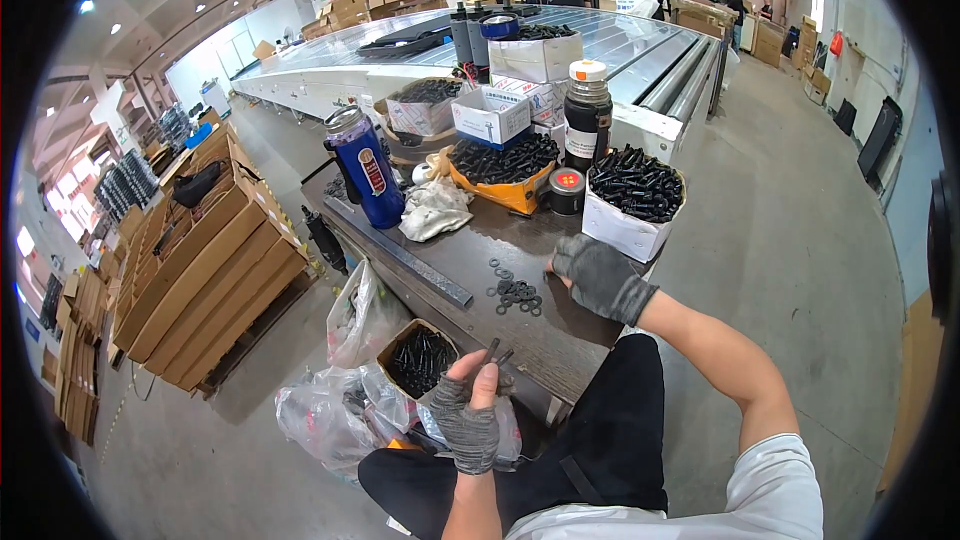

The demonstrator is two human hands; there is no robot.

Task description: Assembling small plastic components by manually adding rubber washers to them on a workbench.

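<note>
My left hand (468, 425), in a grey fingerless glove, is closed around a couple of dark short rods (491, 350) that stick out past the thumb. Below the table edge beside it stands an open box of thin black parts (420, 358). On the dark tabletop lies a loose pile of black washers (518, 294). My right hand (605, 277), also gloved, reaches down just right of that pile. Its thumb and fingertips come together at the tabletop; whatever is between them is too small to make out. Behind it is a white box heaped with black rod-like parts (638, 185).
A blue bottle (365, 168), a white rag (437, 208), a metal bar (425, 272), an orange-edged container (500, 175), a round tin (567, 190) and a black thermos (587, 120) crowd the table. Stacked cardboard (215, 260) stands left; plastic bags (330, 415) lie below. Several people work far off.
</note>
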